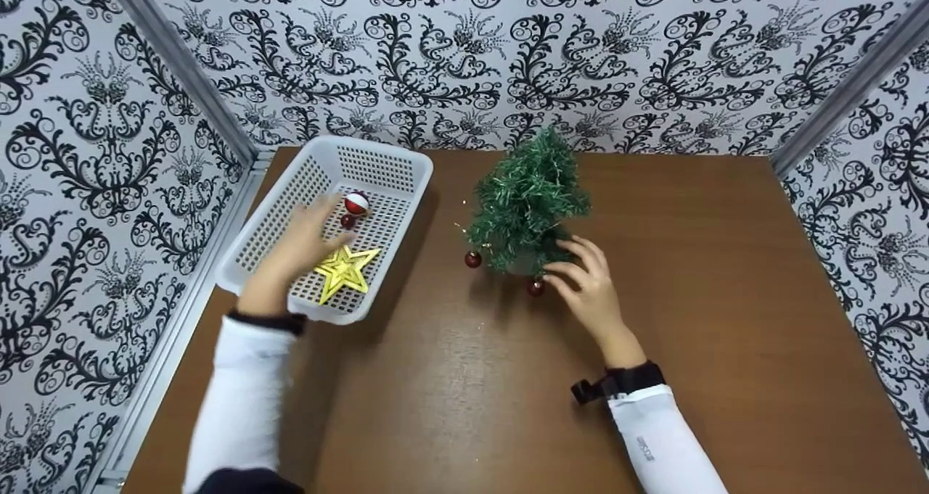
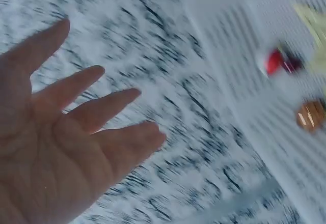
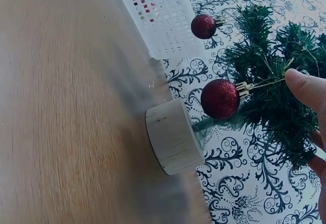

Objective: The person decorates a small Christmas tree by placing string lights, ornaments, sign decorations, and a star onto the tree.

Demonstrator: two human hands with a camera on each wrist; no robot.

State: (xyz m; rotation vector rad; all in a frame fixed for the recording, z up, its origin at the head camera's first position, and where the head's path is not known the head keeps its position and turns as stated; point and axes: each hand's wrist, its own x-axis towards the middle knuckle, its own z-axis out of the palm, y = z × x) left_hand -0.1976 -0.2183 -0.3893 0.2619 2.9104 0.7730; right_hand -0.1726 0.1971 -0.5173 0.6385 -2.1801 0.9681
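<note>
My left hand (image 1: 297, 244) is blurred above a white plastic basket (image 1: 423, 171), its fingers spread and holding nothing. Inside lie a yellow star (image 1: 342, 270), a red-and-white ball (image 1: 356, 203) and a small dark red ball (image 1: 348, 221); the left wrist view also shows a shiny orange-brown one (image 2: 309, 116). A small green Christmas tree (image 1: 533, 189) stands upright on a pale round base (image 3: 173, 137). At its lower right my right hand (image 1: 591, 291) grips the branches, thumb by a gold string. From that string hangs a glittery red bauble (image 3: 220, 98). Another bauble (image 1: 472, 259) hangs on the left side.
The brown tabletop (image 1: 450, 407) stretches in front of the tree and to its right. Patterned walls (image 1: 464, 59) enclose it at the back and sides, with metal frame bars (image 1: 181, 59) at the corners.
</note>
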